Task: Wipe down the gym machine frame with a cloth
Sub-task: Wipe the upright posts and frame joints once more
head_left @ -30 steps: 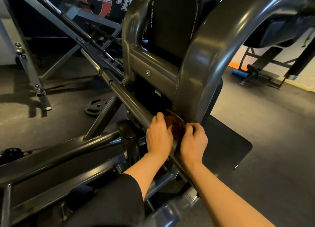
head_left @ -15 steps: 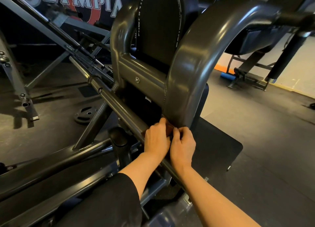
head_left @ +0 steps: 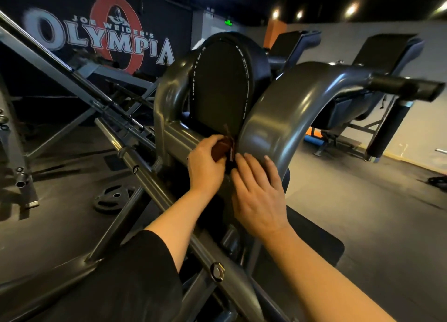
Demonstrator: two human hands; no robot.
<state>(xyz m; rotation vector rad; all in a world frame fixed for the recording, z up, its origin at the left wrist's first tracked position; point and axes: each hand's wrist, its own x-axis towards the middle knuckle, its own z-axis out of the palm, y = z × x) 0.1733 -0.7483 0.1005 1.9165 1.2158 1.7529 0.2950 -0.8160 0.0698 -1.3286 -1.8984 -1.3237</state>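
A small reddish-brown cloth (head_left: 223,145) is pushed into the seam where the grey cross bar meets the wide curved arm of the gym machine frame (head_left: 285,109). My left hand (head_left: 205,163) grips the cloth, fingers curled round it. My right hand (head_left: 260,193) lies just right of it with fingers stretched out, fingertips touching the curved arm and the cloth's edge. Most of the cloth is hidden between the two hands. A black padded backrest (head_left: 219,84) rises directly behind the seam.
A slanted steel rail (head_left: 135,162) runs from upper left down under my forearms. A weight plate (head_left: 112,198) lies on the dark floor at the left. A black handle (head_left: 406,88) juts out at right. Other benches stand behind, with a black floor mat (head_left: 321,244) beneath.
Both hands and the cloth have moved up from the base of the curved arm to the cross bar seam. My right hand has opened from a pinch to stretched fingers. The view has tilted upward.
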